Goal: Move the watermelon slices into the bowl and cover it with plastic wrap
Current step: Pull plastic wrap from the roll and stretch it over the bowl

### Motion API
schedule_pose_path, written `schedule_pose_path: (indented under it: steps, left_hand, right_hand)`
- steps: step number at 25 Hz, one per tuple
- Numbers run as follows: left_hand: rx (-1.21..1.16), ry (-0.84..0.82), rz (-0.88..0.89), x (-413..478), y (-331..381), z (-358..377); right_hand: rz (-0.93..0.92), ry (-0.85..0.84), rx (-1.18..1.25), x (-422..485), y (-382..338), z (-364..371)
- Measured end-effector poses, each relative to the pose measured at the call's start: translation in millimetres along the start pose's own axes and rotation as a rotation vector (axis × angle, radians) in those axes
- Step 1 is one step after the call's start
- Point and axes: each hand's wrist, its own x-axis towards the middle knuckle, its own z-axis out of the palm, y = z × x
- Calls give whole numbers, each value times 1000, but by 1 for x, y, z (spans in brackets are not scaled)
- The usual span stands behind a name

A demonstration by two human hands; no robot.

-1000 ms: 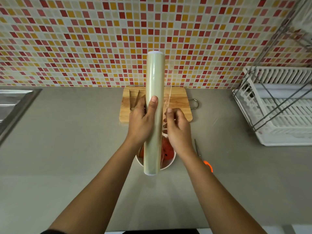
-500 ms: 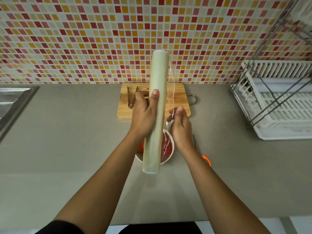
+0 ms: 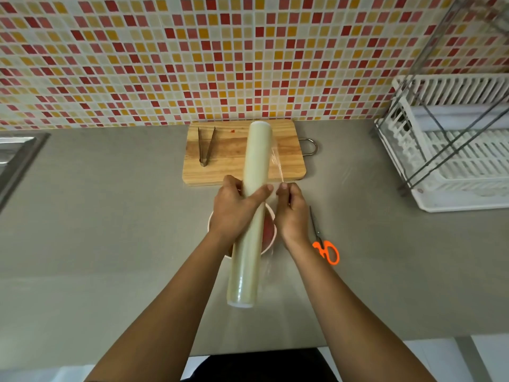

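Grey counter, cutting board, bowl, scissors, rack

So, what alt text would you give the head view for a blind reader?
Seen from above, a person's left hand grips a roll of plastic wrap over a bowl of watermelon, while the right hand pinches the loose film. Orange-handled scissors lie on the counter beside it; tongs rest on a cutting board behind.

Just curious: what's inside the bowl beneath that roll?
Red watermelon shows in the white bowl. The plastic wrap roll, left hand and right hand cover the rest.
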Motion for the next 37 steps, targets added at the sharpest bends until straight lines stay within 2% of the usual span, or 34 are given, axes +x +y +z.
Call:
schedule_pose_path:
  steps: [6,11,13,15,17,19,25,29,33,37]
  left_hand:
    - [-69,-38,-83,0,-5,4]
    - [54,13,-37,0,-6,13]
    - [110,23,-4,-1,-5,14]
    - [119,54,43,0,-4,14]
    - [83,90,98,5,2,13]
    - [55,128,150,11,10,12]
    - [73,144,240,17,22,20]
    - [102,91,205,18,23,23]
    - [41,-58,-54,23,14,21]
    - [186,-57,-50,17,7,25]
  right_hand:
    - [107,-22,-23,13,22,-9]
    - [141,-21,-55,11,25,-8]
    - [226,-45,24,9,24,-8]
    - [383,-141,189,7,19,-11]
    - [440,-294,273,3,13,-14]
    - [356,-352,216,-3,10,-13]
    - [76,-21,3,-5,5,-10]
    - [-66,2,-95,-7,18,-21]
    - [-18,-38,-94,-5,38,-24]
    - [179,-140,-52,-13,59,-11]
